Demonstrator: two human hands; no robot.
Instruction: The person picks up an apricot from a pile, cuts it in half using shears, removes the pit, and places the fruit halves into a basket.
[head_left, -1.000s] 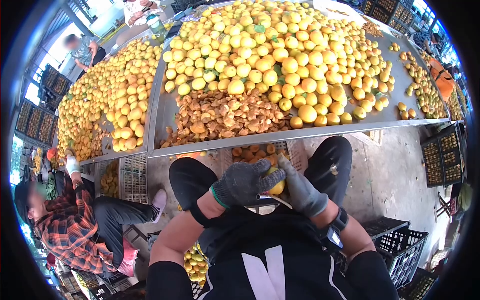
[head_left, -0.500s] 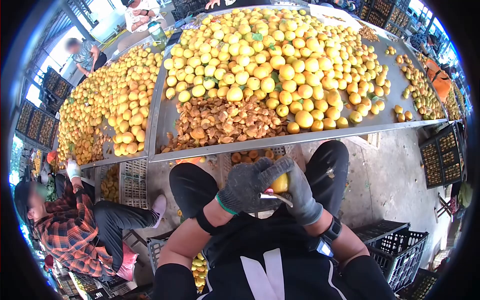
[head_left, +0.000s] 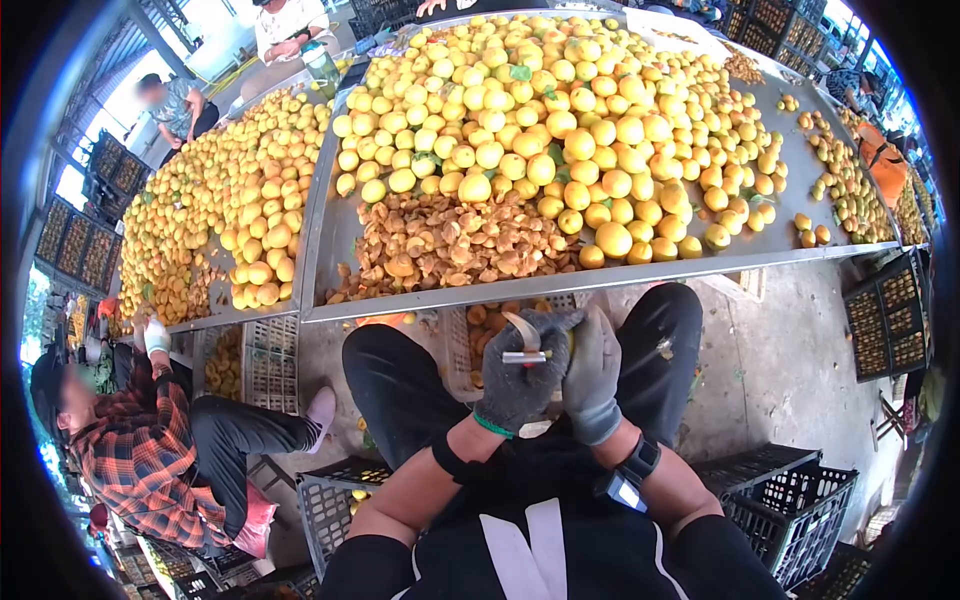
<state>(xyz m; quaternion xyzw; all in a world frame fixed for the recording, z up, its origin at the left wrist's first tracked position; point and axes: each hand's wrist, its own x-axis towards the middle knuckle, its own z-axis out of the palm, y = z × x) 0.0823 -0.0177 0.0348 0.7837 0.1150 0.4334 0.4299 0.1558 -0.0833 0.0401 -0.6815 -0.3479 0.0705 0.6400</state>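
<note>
My left hand [head_left: 522,372], in a dark grey knitted glove with a green cuff, is closed on a small tool [head_left: 526,357] with a metal end and a pale curved part. Beside it, my right hand [head_left: 592,382], in a lighter grey glove, has its fingers bent round a yellow fruit [head_left: 571,345] that is mostly hidden between the two hands. Both hands are close together above my lap. In front of them a metal table [head_left: 420,303] bears a heap of yellow fruit [head_left: 520,115] and a pile of brown-orange pieces [head_left: 460,240] near its front edge.
A crate of orange halves [head_left: 487,325] stands under the table edge. Black crates [head_left: 790,510] are at the lower right, another [head_left: 330,500] at the lower left. A person in a plaid shirt [head_left: 145,460] sits at the left. More people are beyond the table.
My left hand has moved right and turned, and the tool now points up and left above it. The fruit between my hands is more hidden. My right hand has turned more upright.
</note>
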